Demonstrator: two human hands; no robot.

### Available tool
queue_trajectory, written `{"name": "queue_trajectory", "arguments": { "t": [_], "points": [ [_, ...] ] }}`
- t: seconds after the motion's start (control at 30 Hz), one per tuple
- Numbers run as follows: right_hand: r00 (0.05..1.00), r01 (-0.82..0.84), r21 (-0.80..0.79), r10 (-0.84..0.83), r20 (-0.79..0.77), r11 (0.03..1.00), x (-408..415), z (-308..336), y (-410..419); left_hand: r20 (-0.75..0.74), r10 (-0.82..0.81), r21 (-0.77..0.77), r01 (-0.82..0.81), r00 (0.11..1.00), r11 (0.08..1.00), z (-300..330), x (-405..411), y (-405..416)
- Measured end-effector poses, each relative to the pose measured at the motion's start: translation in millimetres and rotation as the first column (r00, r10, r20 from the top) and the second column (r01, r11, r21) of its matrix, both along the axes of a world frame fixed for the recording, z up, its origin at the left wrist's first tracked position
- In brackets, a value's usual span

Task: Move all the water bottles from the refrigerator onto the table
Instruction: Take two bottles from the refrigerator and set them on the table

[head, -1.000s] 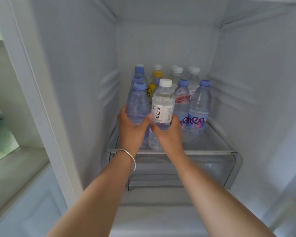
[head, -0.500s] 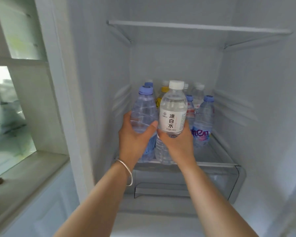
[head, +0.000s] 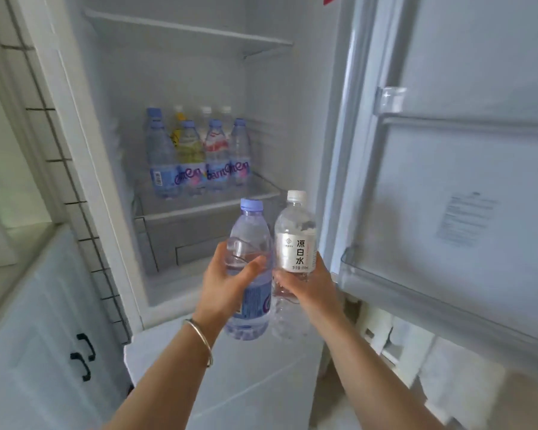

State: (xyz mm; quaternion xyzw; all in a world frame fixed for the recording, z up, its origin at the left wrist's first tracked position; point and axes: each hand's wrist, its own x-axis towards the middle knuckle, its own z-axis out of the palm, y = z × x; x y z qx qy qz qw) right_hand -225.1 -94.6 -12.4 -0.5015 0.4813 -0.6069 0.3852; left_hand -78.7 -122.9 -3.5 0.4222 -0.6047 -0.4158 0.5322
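My left hand [head: 227,283] grips a clear water bottle with a blue cap [head: 250,231], held upright in front of the open refrigerator. Beside it, my right hand [head: 308,287] grips a clear bottle with a white cap and a white label [head: 295,240]. The two bottles nearly touch. Both are outside the refrigerator, below its glass shelf [head: 205,206]. Several more bottles [head: 199,156] stand on that shelf, most with blue caps, some with white caps at the back, one with a yellow label. No table is in view.
The refrigerator door [head: 463,181] stands open on the right, with an empty clear door bin [head: 416,293]. A white cabinet with black handles [head: 83,355] and a tiled wall edge [head: 59,169] lie to the left. An upper shelf [head: 193,32] is bare.
Both hands have pulled their bottles out of the refrigerator and down toward me. The view has backed away, so the open door and the cabinet now show.
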Motion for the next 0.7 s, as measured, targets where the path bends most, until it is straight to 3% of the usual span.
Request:
{"name": "queue_trajectory", "arguments": {
  "t": [0.23, 0.53, 0.7],
  "points": [
    [0.951, 0.306, 0.067, -0.308, 0.022, 0.95, -74, -8, 167, -0.038, -0.301, 0.088, 0.303, 0.953, 0.949, -10, -88, 121],
    [0.844, 0.525, 0.069, -0.529, 0.091, 0.849, -198, -29, 392, 0.082, -0.612, 0.15, 0.597, 0.787, 0.788, -21, -239, 300],
    [0.761, 0.637, 0.154, -0.648, 0.035, 0.756, -293, -44, 529, -0.016, -0.703, 0.212, 0.69, 0.711, 0.692, -33, -341, 425]
  ]
}}
